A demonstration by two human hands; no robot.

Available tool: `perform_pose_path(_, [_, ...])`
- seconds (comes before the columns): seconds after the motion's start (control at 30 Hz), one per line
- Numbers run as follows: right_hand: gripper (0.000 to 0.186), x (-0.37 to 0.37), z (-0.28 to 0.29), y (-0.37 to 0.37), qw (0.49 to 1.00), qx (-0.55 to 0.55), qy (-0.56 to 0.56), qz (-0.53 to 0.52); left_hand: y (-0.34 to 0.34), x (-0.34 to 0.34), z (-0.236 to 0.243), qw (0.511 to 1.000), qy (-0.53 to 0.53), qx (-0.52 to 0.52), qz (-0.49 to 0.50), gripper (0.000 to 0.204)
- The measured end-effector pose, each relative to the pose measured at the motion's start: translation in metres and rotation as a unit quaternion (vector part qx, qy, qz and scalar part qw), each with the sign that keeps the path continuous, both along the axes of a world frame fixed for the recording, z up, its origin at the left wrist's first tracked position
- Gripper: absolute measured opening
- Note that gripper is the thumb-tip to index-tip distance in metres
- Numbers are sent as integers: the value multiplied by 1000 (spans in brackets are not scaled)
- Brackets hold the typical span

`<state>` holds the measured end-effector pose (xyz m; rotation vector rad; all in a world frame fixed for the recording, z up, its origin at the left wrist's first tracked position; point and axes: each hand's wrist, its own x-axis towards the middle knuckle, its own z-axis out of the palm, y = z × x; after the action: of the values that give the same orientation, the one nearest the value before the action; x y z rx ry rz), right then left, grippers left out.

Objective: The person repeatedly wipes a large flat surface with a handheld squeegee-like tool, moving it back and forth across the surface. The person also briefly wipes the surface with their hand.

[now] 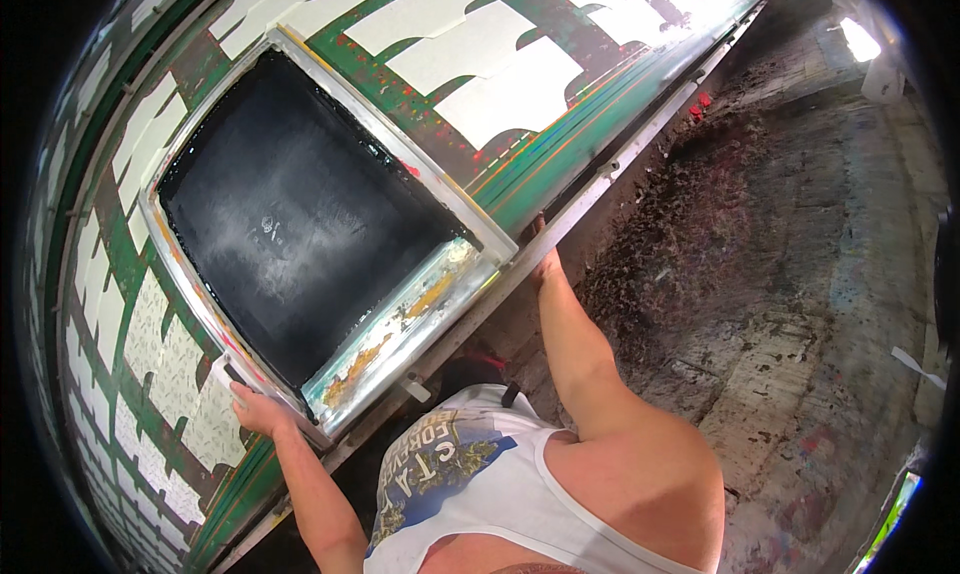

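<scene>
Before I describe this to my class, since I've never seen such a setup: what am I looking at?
There's no machine: a person works bare-handed. The one picture comes from a fisheye camera worn on the head, looking down, so straight edges bend. A long green table bears pale flat pieces. On it sits a frame around a dark panel. The left hand is at the frame's left corner; the right hand is by the metal rail along the table's edge. Whether either grips is unclear.

A silvery frame (447, 196) enclosing a black panel (290, 194) is lying along the green table's (530, 189) edge. Ochre and white residue (430, 296) is streaking its near end.
</scene>
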<state>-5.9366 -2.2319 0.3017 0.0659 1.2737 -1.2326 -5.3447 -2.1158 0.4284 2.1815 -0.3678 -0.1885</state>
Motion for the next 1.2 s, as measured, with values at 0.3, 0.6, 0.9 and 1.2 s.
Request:
perform_pose_path(0.3, [52, -35, -78, 69, 949, 123, 261, 126, -1, -4, -2, 997, -76, -16, -7, 54])
perform_pose_path(0.6, [47, -105, 184, 25, 725, -198, 650, -112, 1, 53, 5, 987, -52, -29, -150, 33])
perform_pose_path(0.9, [48, 152, 243, 25, 312, -573, 548, 524, -41, 80, 16, 959, -114, 40, -256, 25])
perform_pose_path(1.2, [60, 178, 218, 50, 246, -565, 557, 557, -40, 75, 12, 971, -92, 18, -222, 24])
